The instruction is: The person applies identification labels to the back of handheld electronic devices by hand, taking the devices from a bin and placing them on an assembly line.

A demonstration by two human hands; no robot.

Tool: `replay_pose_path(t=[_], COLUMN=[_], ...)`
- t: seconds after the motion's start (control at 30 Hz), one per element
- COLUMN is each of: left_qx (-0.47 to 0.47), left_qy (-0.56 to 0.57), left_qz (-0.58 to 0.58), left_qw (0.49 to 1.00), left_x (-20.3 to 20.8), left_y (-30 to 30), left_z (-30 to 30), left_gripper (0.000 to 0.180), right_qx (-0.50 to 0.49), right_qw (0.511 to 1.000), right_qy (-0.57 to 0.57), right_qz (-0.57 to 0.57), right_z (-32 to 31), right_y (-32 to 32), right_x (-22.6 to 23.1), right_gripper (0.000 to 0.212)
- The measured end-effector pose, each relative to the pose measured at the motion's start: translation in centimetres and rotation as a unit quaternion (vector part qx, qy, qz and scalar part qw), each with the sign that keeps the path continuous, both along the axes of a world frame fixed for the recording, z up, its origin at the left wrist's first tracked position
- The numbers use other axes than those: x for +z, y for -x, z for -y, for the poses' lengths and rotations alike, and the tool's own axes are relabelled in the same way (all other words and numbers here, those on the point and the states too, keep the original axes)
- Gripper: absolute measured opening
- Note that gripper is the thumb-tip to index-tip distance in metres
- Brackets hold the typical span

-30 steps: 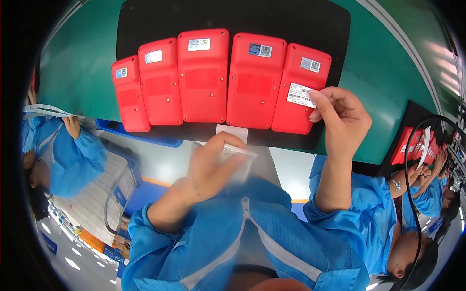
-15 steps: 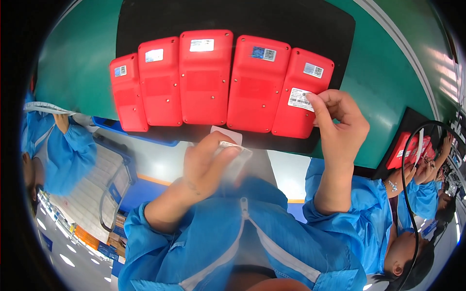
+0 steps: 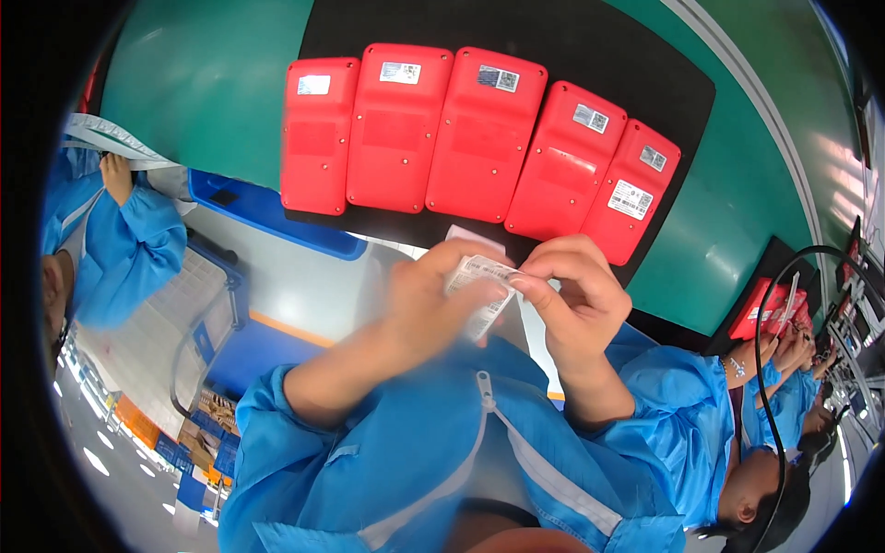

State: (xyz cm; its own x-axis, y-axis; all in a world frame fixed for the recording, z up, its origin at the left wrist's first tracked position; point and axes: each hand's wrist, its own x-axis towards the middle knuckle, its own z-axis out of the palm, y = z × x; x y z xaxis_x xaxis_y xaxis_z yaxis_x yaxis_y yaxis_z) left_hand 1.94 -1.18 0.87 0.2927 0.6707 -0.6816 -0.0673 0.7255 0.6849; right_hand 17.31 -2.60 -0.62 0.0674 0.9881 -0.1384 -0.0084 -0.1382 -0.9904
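My left hand (image 3: pixel 429 300) is closed on a folded strip of white printed labels (image 3: pixel 484 267), held in front of my chest. Thumb and forefinger of my right hand (image 3: pixel 581 295) pinch the strip's right edge. Beyond both hands, several red device housings (image 3: pixel 484 138) lie in a fanned row on a black mat (image 3: pixel 590 41), each with a small label at its far end. The rightmost housing (image 3: pixel 636 189) also bears a larger white printed label (image 3: pixel 631 199). A pale slip (image 3: pixel 475 240) sticks up behind my left fingers; its lower part is hidden.
The mat lies on a green tabletop (image 3: pixel 207 83). A blue tray (image 3: pixel 277 217) sits along the near edge at left. Co-workers in blue sit on both sides; one at right handles red housings (image 3: pixel 770 309). A black cable (image 3: pixel 774 387) curves down the right side.
My right hand has left the rightmost housing, whose label stays on it, and has come to the label strip in my left hand. The view has shifted, so the row appears farther right.
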Motion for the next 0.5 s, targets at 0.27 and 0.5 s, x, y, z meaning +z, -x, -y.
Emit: replay_pose_path(t=[0.27,0.5], left_qx=[-0.193,-0.144], left_qy=[-0.127,-0.108], left_qz=[-0.052,-0.033], left_qw=[0.972,0.983], left_x=[-1.1,-1.2], left_y=[1.2,0.6], left_z=[0.0,-0.5], left_gripper=[0.021,0.017], right_qx=[-0.124,-0.103], right_qw=[0.982,0.978], right_qy=[0.125,0.139], right_qz=[0.061,0.114], right_z=[-5.7,-6.0], right_y=[-2.8,-2.8], right_x=[-0.2,-0.3], right_gripper=[0.009,0.009])
